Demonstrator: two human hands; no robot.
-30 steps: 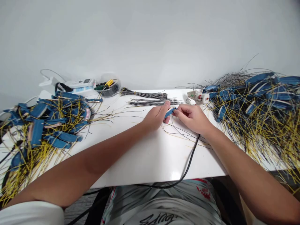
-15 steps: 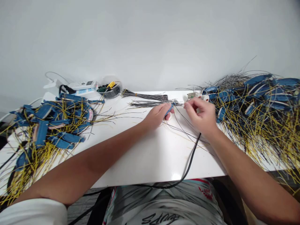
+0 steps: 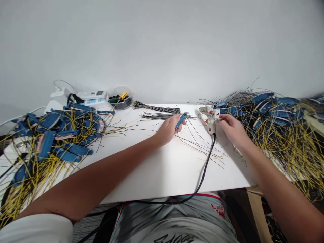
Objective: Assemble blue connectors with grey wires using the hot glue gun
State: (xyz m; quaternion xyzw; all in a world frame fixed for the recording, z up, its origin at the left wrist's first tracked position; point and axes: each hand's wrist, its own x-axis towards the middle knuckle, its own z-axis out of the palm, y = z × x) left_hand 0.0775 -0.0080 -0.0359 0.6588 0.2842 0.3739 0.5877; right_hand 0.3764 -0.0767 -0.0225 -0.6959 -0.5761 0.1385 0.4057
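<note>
My left hand (image 3: pixel 169 129) is closed around a small blue plastic piece (image 3: pixel 180 121), with thin black and yellow wires (image 3: pixel 199 143) trailing from it to the right across the table. To the right stands a white corded device (image 3: pixel 211 123) with a round knob, a red switch and a thick black cord. My right hand (image 3: pixel 231 129) is at its right side, index finger and thumb stretched toward it and apart. Whether the fingertips touch the device, I cannot tell. Nothing shows between them.
Blue pieces with yellow and black wires form a left pile (image 3: pixel 64 131) and a larger right pile (image 3: pixel 275 125). At the back lie black wire bundles (image 3: pixel 159 109), a clear bowl (image 3: pixel 124 101) with yellow-handled tools and a power strip (image 3: pixel 92 98). An open cardboard box (image 3: pixel 258 209) sits below the table edge.
My right hand has moved right, away from the wires near the left hand, to the side of the white device, which now shows fully. The left hand still holds the blue piece.
</note>
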